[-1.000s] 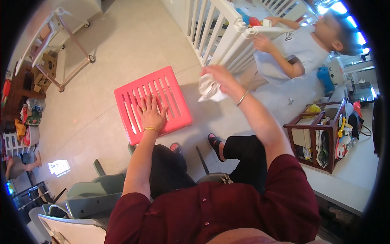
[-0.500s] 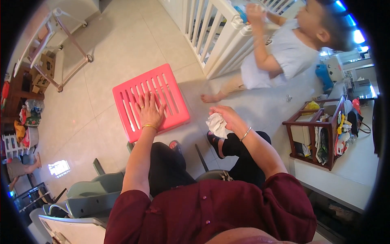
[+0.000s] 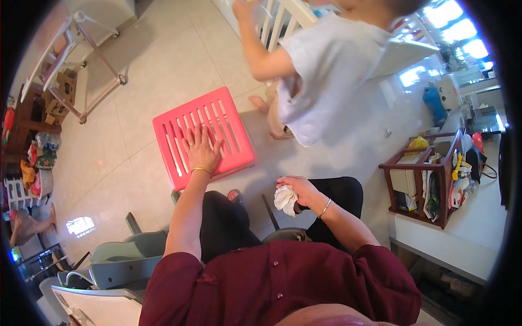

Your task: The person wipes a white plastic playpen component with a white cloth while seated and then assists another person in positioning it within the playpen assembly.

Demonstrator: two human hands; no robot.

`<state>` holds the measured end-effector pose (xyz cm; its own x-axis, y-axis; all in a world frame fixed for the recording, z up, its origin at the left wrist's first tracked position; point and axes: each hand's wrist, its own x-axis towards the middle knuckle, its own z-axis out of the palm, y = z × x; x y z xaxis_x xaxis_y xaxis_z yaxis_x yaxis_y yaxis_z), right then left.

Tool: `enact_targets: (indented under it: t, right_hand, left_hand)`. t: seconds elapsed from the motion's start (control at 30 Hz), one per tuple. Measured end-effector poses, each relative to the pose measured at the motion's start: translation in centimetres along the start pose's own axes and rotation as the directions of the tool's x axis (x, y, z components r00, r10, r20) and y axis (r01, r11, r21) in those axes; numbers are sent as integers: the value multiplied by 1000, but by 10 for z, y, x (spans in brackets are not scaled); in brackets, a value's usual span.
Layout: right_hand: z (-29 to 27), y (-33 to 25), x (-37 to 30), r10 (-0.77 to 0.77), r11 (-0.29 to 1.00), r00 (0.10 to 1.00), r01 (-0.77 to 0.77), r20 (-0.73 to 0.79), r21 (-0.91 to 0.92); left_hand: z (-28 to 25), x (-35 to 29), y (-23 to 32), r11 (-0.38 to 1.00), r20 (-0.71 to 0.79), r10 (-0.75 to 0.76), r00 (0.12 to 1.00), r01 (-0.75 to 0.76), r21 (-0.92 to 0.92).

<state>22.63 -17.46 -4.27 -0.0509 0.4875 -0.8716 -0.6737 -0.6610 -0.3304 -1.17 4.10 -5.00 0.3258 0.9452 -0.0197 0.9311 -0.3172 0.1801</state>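
Note:
A red plastic stool point(image 3: 235, 130) with a slotted top stands on the floor in front of me. My left hand point(image 3: 202, 149) lies flat on its near part, fingers spread and nothing held. To the right of the stool, above my right knee, my right hand point(image 3: 303, 190) is closed round a crumpled white tissue point(image 3: 285, 200), which hangs out below the fingers. I cannot tell whether the tissue is a single sheet.
Another person point(image 3: 331, 70) in a light shirt stands just beyond the stool, beside a white slatted fence point(image 3: 296, 13). A dark wooden rack point(image 3: 416, 171) sits on a white surface at right. Green chair parts point(image 3: 125, 252) are at lower left, a wheeled frame point(image 3: 100, 60) at far left.
The other person has moved left and closer to the stool. My right hand with the tissue has dropped slightly toward me. My left hand stays on the stool.

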Motion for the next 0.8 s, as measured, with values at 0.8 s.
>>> enact_targets:
  t: [0.8]
  right_hand:
    - [28, 13, -11, -289, 879, 942, 331, 168, -343]
  left_hand:
    - [-9, 5, 16, 972, 122, -205, 971, 187, 143]
